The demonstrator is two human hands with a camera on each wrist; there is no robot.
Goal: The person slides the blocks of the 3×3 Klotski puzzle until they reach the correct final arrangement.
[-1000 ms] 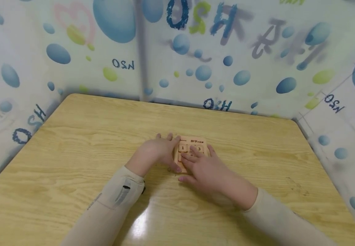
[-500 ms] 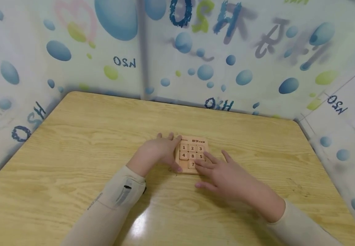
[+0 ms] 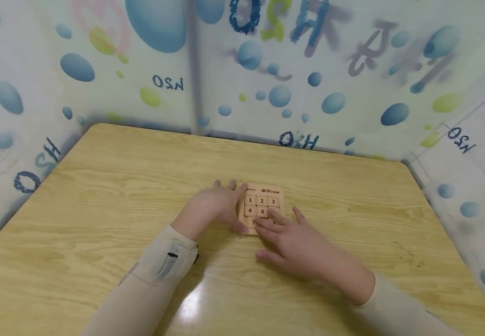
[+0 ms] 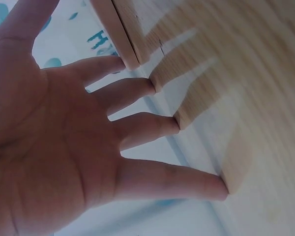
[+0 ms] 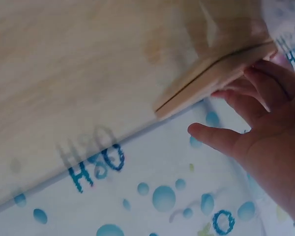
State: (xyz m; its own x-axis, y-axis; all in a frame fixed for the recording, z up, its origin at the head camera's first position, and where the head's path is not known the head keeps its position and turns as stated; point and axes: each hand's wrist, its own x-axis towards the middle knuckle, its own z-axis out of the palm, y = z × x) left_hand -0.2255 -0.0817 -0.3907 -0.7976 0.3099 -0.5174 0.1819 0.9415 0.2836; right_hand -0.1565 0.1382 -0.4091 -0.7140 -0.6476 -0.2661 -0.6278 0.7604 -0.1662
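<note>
A wooden number slide puzzle (image 3: 263, 191) lies flat on the table. Tiles 1, 2 and 3 form its top row, with 4 and 8 below; 7 is in the bottom row at the left. My left hand (image 3: 214, 205) is spread along the puzzle's left side, thumb by the near corner and index finger by the far corner. In the left wrist view its straight fingertips (image 4: 219, 187) rest on the table, one against the puzzle's edge. My right hand (image 3: 297, 242) reaches over the lower right, fairly straight fingers touching the tiles and hiding some.
The wooden table (image 3: 141, 158) spreads around the puzzle on all sides. Behind it and at both sides stand pale walls (image 3: 213, 84) with blue and green bubbles and lettering.
My right hand lifted back to the right, then came left onto the tiles again. Tile 7 slid left along the bottom row. My left hand stayed at the puzzle's side.
</note>
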